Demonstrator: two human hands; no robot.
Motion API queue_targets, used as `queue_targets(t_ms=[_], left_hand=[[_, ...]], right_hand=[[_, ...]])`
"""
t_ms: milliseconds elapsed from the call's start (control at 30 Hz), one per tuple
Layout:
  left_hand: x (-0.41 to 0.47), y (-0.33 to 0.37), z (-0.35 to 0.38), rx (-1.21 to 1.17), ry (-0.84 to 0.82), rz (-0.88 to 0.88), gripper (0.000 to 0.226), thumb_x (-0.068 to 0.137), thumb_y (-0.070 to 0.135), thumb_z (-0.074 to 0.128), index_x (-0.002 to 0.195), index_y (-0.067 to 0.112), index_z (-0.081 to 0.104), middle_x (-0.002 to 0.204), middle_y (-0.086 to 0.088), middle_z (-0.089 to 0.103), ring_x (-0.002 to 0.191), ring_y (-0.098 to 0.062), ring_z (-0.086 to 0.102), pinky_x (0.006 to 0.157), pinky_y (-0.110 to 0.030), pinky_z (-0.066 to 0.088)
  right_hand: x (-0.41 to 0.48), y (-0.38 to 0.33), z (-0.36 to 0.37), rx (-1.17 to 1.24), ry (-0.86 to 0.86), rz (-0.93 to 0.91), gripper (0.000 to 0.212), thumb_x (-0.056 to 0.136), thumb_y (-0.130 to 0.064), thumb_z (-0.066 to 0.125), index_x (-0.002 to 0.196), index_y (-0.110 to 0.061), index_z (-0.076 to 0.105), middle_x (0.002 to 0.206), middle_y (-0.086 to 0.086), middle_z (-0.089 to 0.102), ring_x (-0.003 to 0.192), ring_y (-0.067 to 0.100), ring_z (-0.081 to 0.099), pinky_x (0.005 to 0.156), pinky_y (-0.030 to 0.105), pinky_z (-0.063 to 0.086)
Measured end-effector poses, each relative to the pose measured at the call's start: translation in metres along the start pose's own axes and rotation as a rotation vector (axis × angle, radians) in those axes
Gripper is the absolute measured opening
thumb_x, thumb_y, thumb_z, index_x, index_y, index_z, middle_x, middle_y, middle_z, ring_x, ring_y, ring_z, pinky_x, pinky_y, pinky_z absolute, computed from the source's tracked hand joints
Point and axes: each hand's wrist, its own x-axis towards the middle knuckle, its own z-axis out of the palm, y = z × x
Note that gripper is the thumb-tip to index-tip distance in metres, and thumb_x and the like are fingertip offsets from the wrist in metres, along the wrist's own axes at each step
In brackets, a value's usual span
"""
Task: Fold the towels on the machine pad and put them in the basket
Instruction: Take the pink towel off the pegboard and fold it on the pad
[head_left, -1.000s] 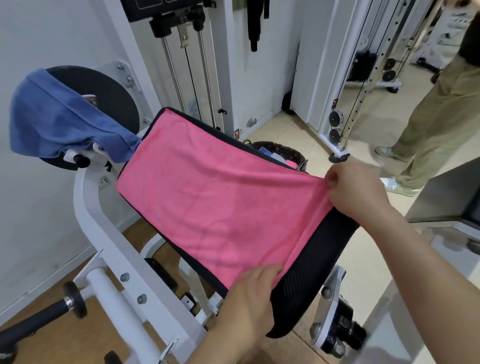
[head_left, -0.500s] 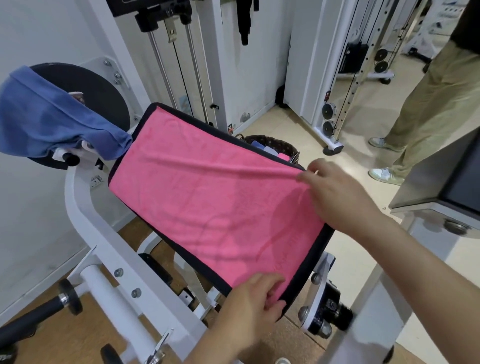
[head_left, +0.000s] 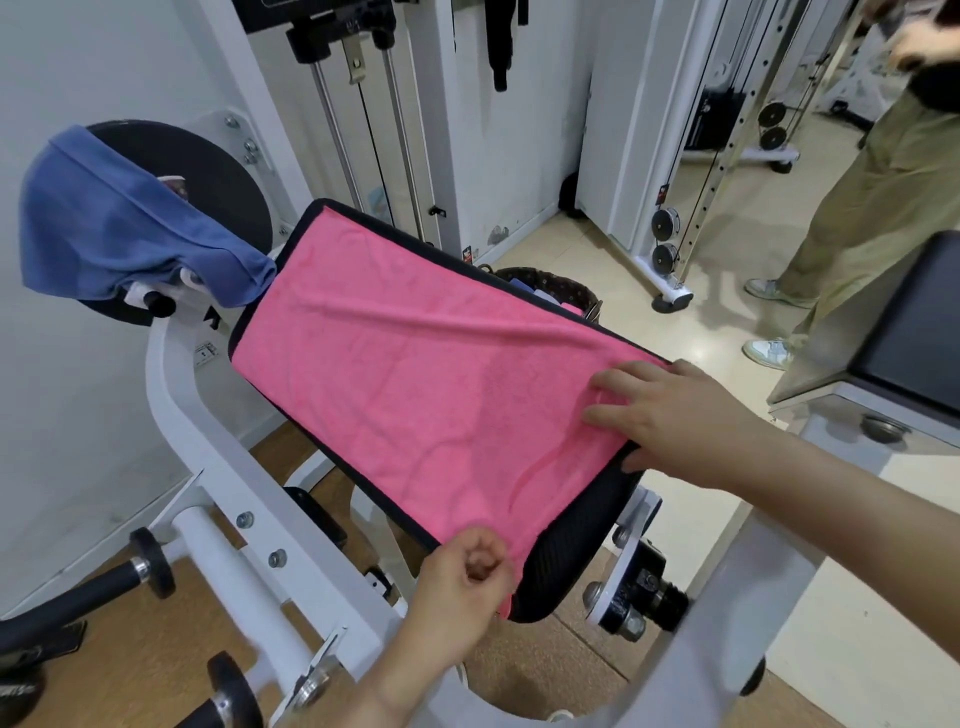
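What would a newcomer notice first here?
The pink towel stands out, spread flat over the tilted black pad at centre. The right hand lies flat on its near right end, and the left hand pinches its near corner. A blue towel hangs bunched over the black disc at upper left, and the basket peeks out behind the pad.

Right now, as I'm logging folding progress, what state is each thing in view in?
pink towel: spread open over the machine pad, slightly wrinkled, unfolded.
blue towel: crumpled, draped over the black disc at left, unfolded.
machine pad: tilted, mostly covered by the pink towel.
basket: behind the machine pad, holding some cloths.
left hand: pinches the pink towel's near corner.
right hand: fingers straight, pressing the pink towel's right end.
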Motion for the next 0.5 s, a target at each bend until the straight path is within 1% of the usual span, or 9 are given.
queue_targets(t_ms=[67, 100, 133, 167, 233, 300, 367, 433, 500], left_hand=[[0.000, 0.003, -0.006, -0.037, 0.016, -0.018, 0.013, 0.086, 0.003, 0.060, 0.085, 0.016, 0.063, 0.062, 0.004, 0.055, 0.058, -0.009, 0.050, 0.060, -0.018, 0.040], [0.000, 0.004, -0.009, -0.040, 0.017, -0.016, 0.018, 0.089, 0.004, 0.058, 0.091, 0.021, 0.063, 0.066, 0.005, 0.057, 0.060, -0.006, 0.052, 0.061, -0.015, 0.041], [0.000, 0.005, -0.012, -0.027, 0.009, -0.006, 0.022, 0.093, 0.007, 0.056, 0.096, 0.028, 0.062, 0.072, 0.007, 0.059, 0.063, -0.003, 0.054, 0.063, -0.012, 0.042], [0.000, 0.006, -0.014, 0.001, -0.007, 0.010, 0.024, 0.096, 0.013, 0.054, 0.100, 0.036, 0.058, 0.076, 0.009, 0.060, 0.066, 0.001, 0.055, 0.065, -0.010, 0.042], [0.001, 0.008, -0.016, 0.032, -0.034, 0.044, 0.021, 0.095, 0.025, 0.059, 0.100, 0.045, 0.056, 0.074, 0.012, 0.057, 0.068, 0.002, 0.054, 0.067, -0.011, 0.042], [0.001, 0.010, -0.019, 0.014, -0.039, 0.047, 0.020, 0.086, 0.027, 0.071, 0.096, 0.041, 0.061, 0.064, 0.014, 0.046, 0.062, -0.001, 0.047, 0.064, -0.015, 0.040], [0.002, 0.011, -0.025, 0.019, -0.018, 0.051, 0.020, 0.082, 0.021, 0.076, 0.092, 0.033, 0.063, 0.061, 0.016, 0.044, 0.060, -0.001, 0.043, 0.062, -0.016, 0.039], [0.004, 0.011, -0.035, 0.028, 0.000, 0.079, 0.012, 0.084, 0.015, 0.072, 0.086, 0.025, 0.065, 0.065, 0.014, 0.050, 0.062, -0.003, 0.046, 0.063, -0.019, 0.040], [0.008, 0.010, -0.049, 0.019, 0.012, 0.082, 0.011, 0.087, 0.013, 0.068, 0.086, 0.024, 0.068, 0.071, 0.011, 0.060, 0.067, -0.004, 0.053, 0.066, -0.019, 0.042]], right_hand=[[0.001, 0.004, 0.000, -0.021, 0.081, 0.021, 0.041, 0.064, -0.032, 0.079, 0.102, -0.033, 0.064, 0.112, -0.008, 0.063, 0.098, 0.018, 0.061, 0.064, 0.031, 0.035], [0.004, 0.005, 0.002, -0.043, 0.122, 0.044, 0.029, 0.072, -0.020, 0.068, 0.099, -0.032, 0.063, 0.107, -0.010, 0.063, 0.095, 0.017, 0.059, 0.064, 0.030, 0.031], [0.006, 0.007, 0.002, -0.057, 0.155, 0.078, 0.027, 0.075, -0.011, 0.056, 0.094, -0.029, 0.063, 0.099, -0.010, 0.064, 0.092, 0.018, 0.058, 0.063, 0.031, 0.029], [0.009, 0.007, 0.002, -0.055, 0.181, 0.105, 0.028, 0.073, -0.007, 0.050, 0.088, -0.027, 0.062, 0.092, -0.010, 0.064, 0.088, 0.019, 0.058, 0.062, 0.031, 0.028], [0.017, 0.006, -0.004, 0.034, 0.232, 0.192, 0.029, 0.070, -0.002, 0.050, 0.084, -0.024, 0.063, 0.082, -0.009, 0.064, 0.088, 0.023, 0.058, 0.061, 0.031, 0.029], [0.027, 0.008, -0.011, 0.199, 0.244, 0.318, 0.034, 0.075, -0.002, 0.048, 0.092, -0.027, 0.064, 0.087, -0.007, 0.064, 0.096, 0.023, 0.056, 0.064, 0.031, 0.032], [0.036, 0.012, -0.021, 0.398, 0.144, 0.434, 0.038, 0.081, -0.006, 0.045, 0.100, -0.031, 0.065, 0.096, -0.004, 0.065, 0.101, 0.022, 0.055, 0.070, 0.031, 0.039], [0.044, 0.017, -0.033, 0.587, 0.107, 0.483, 0.035, 0.081, -0.005, 0.048, 0.097, -0.029, 0.069, 0.102, -0.006, 0.068, 0.101, 0.020, 0.058, 0.078, 0.031, 0.046], [0.052, 0.020, -0.044, 0.740, 0.118, 0.488, 0.032, 0.080, -0.002, 0.053, 0.088, -0.025, 0.073, 0.098, -0.007, 0.071, 0.094, 0.016, 0.062, 0.084, 0.031, 0.049]])
